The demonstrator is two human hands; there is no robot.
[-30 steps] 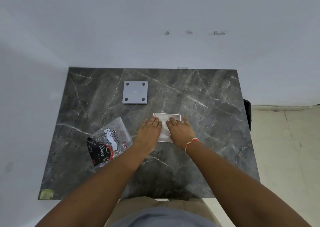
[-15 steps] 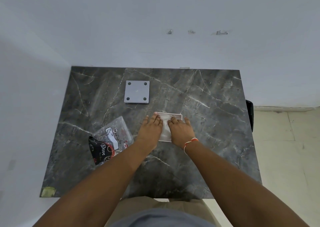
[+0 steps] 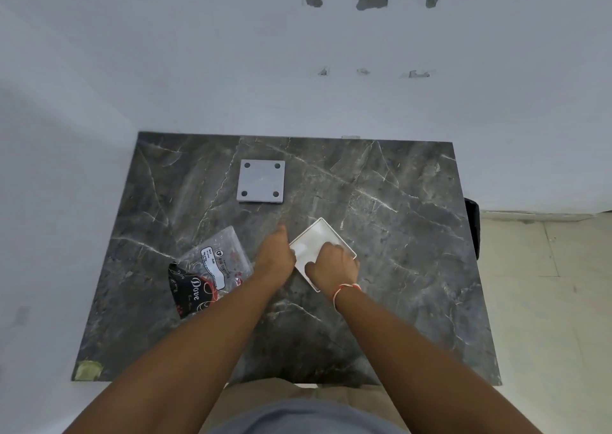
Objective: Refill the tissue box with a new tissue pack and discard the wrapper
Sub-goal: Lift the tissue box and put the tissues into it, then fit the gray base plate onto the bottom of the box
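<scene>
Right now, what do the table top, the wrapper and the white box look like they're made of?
Table top: dark stone or a stone-look laminate, pale veins, dull sheen.
Wrapper: thin clear plastic film, crinkled, printed.
White box: probably smooth rigid plastic with thin, straight edges.

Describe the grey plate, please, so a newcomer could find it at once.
On the dark marble table, look at the far half, left of centre. The grey plate lies flat there, apart from both hands and the wrapper. Its four dark corner dots set it apart from the white box.

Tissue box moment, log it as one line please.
tissue box: white, turned cornerwise on marble table | both hands: right hand gripping it, left hand at its left edge | wrapper: lying left
</scene>
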